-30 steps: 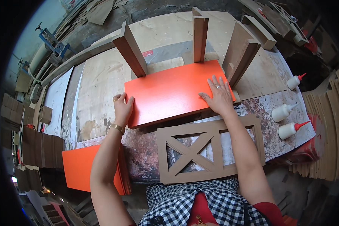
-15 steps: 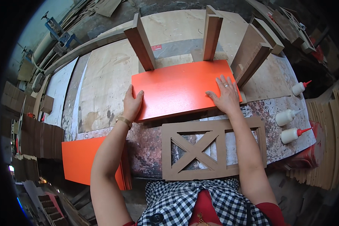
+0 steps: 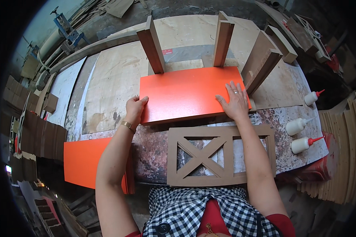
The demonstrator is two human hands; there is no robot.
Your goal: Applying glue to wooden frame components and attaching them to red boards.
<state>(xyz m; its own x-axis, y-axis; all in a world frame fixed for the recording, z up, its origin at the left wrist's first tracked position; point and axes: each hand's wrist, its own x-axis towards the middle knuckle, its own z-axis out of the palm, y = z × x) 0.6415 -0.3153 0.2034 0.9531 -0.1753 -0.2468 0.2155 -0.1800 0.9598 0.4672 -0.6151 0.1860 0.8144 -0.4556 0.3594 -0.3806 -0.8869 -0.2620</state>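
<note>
Near the middle of the frame, an orange board (image 3: 190, 93) was pressed flat on brown legs (image 3: 152, 43). Its left edge was gripped by the left hand (image 3: 135, 108); the right hand (image 3: 236, 103) lay open on top. Glue bottles (image 3: 300, 125) and a cross frame (image 3: 219, 155) waited unused.

three white squeeze bottles with red nozzles sit at the right end of the table (image 3: 106, 91). the farthest bottle (image 3: 313, 97) lies near the table's right edge, tip pointing up and right. the middle bottle (image 3: 297, 125) lies closer in, tip to the right. the nearest bottle (image 3: 304, 144) lies just beside it, red tip to the right. a small red label (image 3: 167, 51) is stuck flat on the far part of the table.
</note>
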